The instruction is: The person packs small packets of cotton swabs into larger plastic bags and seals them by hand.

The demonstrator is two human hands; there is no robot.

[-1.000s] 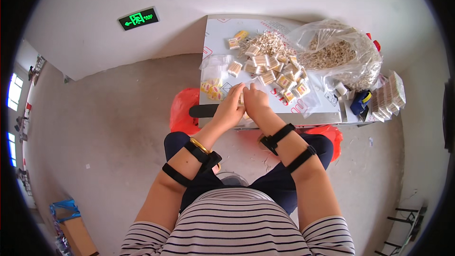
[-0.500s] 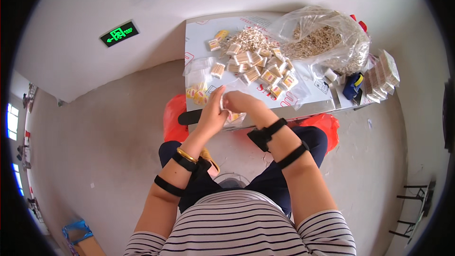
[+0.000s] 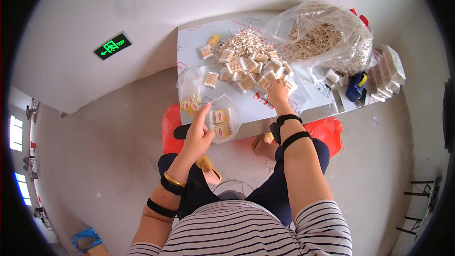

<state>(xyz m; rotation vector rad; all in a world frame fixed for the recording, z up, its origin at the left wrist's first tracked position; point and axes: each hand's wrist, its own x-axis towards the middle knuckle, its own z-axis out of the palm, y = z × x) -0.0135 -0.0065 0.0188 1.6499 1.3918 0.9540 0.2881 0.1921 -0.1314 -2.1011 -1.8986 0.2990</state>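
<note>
My left hand [image 3: 196,137] is closed on the edge of a clear plastic bag [image 3: 232,109], thumb and fingers pinching its left side. Inside the bag lie two packs of cotton swabs [image 3: 220,116] with yellow labels, one above the other. My right hand [image 3: 278,94] reaches onto the heap of cotton swab packs [image 3: 247,83], fingers spread over those at its right front. Whether a pack is gripped there is hard to see. A single swab pack [image 3: 211,79] sits left of the heap. Loose cotton swabs [image 3: 246,42] are piled behind it.
A large clear bag of swabs [image 3: 315,38] stands at the table's back right, near a blue tape dispenser [image 3: 355,86] and wrapped stacks [image 3: 386,73]. Flat clear bags [image 3: 192,83] and yellow-labelled packs [image 3: 189,104] lie at left. Red bags [image 3: 324,130] hang below the table edge.
My hands have separated. The left has moved down and left, holding the bag with its two packs now in plain view; the right has gone forward and right onto the heap.
</note>
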